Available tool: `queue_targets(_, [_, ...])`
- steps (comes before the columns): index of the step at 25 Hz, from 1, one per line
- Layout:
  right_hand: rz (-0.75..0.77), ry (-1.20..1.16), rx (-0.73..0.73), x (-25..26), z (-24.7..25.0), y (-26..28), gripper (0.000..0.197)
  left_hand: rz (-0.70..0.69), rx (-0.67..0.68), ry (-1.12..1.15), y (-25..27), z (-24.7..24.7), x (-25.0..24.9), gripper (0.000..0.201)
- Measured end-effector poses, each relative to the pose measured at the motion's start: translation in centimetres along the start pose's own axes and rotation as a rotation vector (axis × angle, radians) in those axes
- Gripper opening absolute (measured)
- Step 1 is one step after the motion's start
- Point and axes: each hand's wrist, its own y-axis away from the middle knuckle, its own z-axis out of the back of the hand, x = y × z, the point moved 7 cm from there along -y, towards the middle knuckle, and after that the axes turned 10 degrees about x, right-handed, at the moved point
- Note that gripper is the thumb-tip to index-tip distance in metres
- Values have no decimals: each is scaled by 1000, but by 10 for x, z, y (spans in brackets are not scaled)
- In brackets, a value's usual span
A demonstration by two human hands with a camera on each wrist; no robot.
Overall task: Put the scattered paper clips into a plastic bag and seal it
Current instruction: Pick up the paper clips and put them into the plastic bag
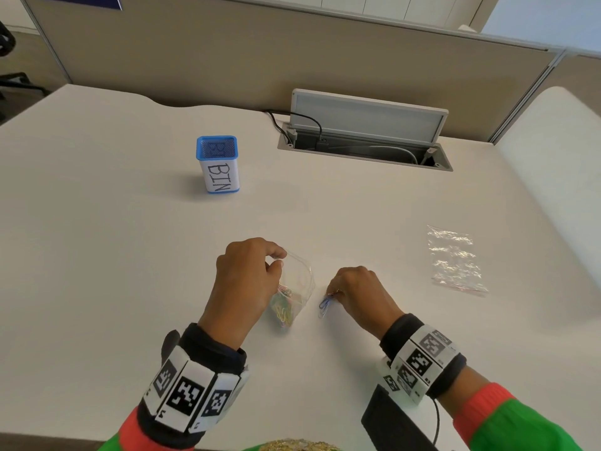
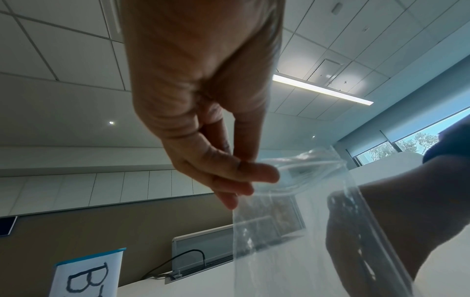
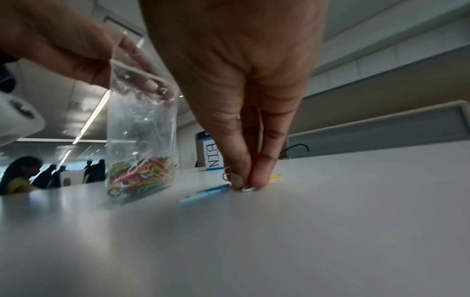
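Note:
A clear plastic bag (image 1: 297, 288) stands upright on the white desk (image 1: 130, 255), its bottom filled with several coloured paper clips (image 3: 142, 174). My left hand (image 1: 247, 275) pinches the bag's top edge (image 2: 292, 172) between thumb and fingers, holding its mouth open. Just right of the bag, my right hand (image 1: 354, 291) has its fingertips (image 3: 239, 181) down on the desk, pinching a few loose clips. Blue paper clips (image 1: 325, 305) lie under those fingers, and a yellow one (image 3: 276, 176) shows behind them in the right wrist view.
A blue mesh pot labelled BIN (image 1: 218, 164) stands at the back left. A spare empty plastic bag (image 1: 455, 258) lies flat to the right. An open cable hatch (image 1: 364, 138) with a black cord sits by the partition.

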Motion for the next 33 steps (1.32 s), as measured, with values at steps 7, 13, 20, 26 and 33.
queue_targets(7, [-218, -810, -241, -25, 43, 11, 13, -11, 9, 23, -1, -4, -2, 19])
queue_targets(13, [100, -1334, -146, 38, 82, 16, 14, -15, 15, 21, -1, -6, -6, 19])
queue_targets(20, [17, -750, -45, 59, 66, 7, 19, 4, 37, -3, -3, -9, -2, 21])
queue_targets(26, [-50, -1002, -275, 22, 80, 12, 11, -1, -3, 22, -2, -3, 1, 18])
queue_targets(33, [-353, -288, 218, -14, -6, -1, 51, -28, 0, 16, -3, -3, 2, 18])
